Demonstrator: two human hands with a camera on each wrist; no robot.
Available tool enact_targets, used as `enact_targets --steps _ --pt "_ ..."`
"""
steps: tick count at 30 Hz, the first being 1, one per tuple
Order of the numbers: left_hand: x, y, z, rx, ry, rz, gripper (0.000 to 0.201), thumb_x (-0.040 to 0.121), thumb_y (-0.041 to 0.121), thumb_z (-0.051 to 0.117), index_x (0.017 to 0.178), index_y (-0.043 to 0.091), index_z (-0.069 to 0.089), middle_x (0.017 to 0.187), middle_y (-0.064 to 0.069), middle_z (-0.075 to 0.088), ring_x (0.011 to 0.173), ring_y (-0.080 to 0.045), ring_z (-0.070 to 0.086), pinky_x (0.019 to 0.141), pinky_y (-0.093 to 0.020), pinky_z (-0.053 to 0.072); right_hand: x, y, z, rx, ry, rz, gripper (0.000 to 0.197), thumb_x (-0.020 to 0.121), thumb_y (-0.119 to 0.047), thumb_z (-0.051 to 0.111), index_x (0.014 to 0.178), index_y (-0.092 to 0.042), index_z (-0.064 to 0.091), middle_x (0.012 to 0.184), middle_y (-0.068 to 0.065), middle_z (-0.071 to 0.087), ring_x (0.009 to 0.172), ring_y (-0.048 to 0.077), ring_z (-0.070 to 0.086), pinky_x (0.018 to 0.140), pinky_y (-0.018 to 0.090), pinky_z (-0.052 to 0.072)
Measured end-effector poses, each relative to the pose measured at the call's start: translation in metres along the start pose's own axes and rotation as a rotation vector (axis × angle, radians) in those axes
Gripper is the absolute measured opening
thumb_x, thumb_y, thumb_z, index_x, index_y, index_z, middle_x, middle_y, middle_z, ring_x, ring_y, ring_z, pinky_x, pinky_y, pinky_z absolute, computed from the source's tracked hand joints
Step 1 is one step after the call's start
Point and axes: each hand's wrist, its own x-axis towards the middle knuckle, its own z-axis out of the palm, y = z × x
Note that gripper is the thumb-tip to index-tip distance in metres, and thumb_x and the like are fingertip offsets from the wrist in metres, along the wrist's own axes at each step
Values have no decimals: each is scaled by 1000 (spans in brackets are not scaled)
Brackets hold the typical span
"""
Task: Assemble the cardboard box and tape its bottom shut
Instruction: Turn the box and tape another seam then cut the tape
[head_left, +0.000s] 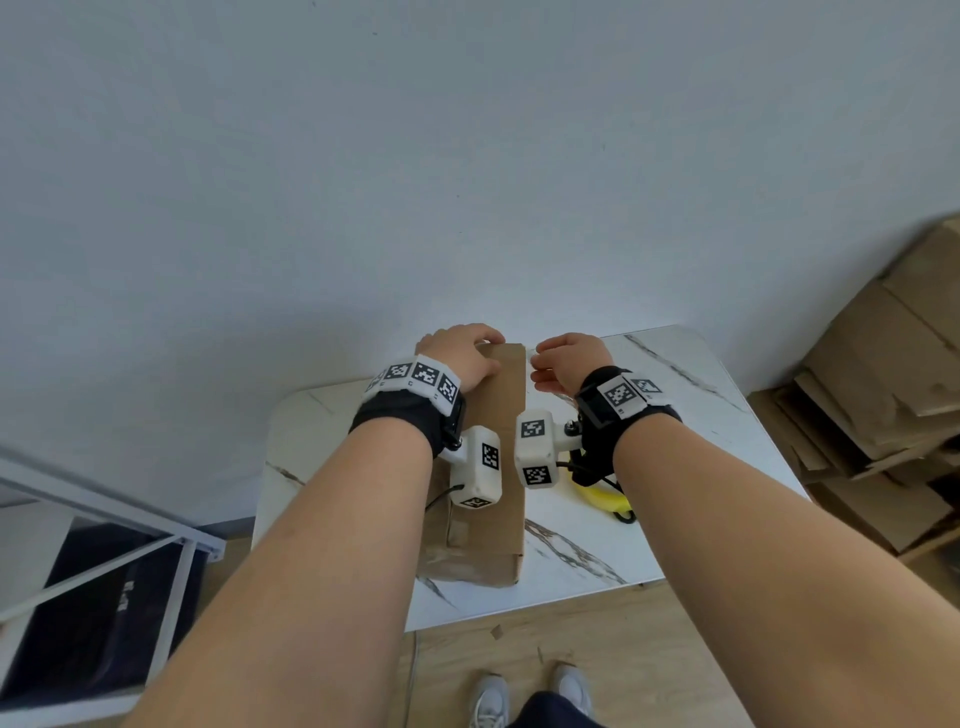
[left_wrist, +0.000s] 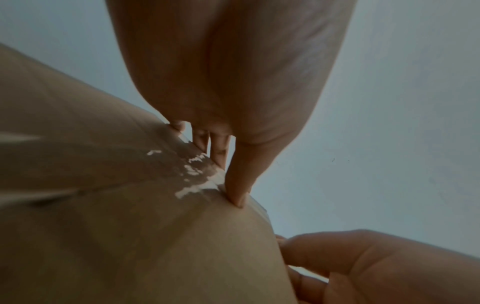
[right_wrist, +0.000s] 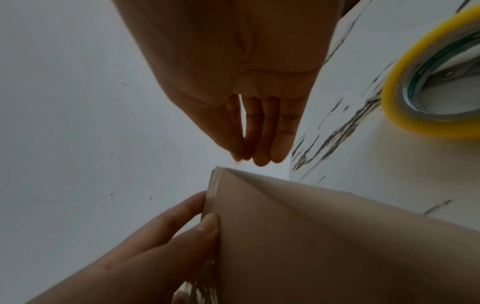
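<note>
A brown cardboard box (head_left: 501, 457) stands on the marble table (head_left: 675, 415), with glossy clear tape (left_wrist: 194, 168) running over its top face. My left hand (head_left: 462, 358) grips the box's far top edge. Its fingers (left_wrist: 219, 150) hook over the far side and its thumb (left_wrist: 237, 197) presses on the taped face. My right hand (head_left: 566, 364) hovers just right of the same top corner (right_wrist: 217, 172). Its fingertips (right_wrist: 259, 158) are bunched near the thumb, a little above the cardboard, and I see nothing between them. A yellow tape roll (right_wrist: 428, 82) lies on the table beside the box.
Flattened cardboard sheets (head_left: 883, 389) are stacked on the floor at the right. A white metal frame with a dark bin (head_left: 93, 597) stands at the left. A grey wall rises right behind the table. The tape roll (head_left: 605, 499) sits under my right wrist.
</note>
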Motion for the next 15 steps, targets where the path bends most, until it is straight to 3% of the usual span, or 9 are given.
enact_targets --steps 7,11,15 --pt "2 -3 -6 -40 -2 1 38 87 28 61 124 35 57 135 7 55 125 -18 49 108 -37 36 1 4 6 40 -64 92 32 88 -6 68 116 -5 53 96 11 63 79 20 61 70 34 58" --pt "4 -10 -8 -99 -21 -3 37 85 29 64 121 36 59 135 6 55 124 -18 50 107 -39 38 3 11 7 -69 19 27 33 83 -16 74 110 -11 55 106 7 62 96 21 62 76 36 57" --pt "4 -11 -6 -146 -23 7 35 85 29 65 118 37 61 129 5 59 119 -19 54 106 -40 40 6 11 5 -165 74 -213 19 79 -6 73 91 -18 66 88 -2 65 77 13 61 79 32 55"
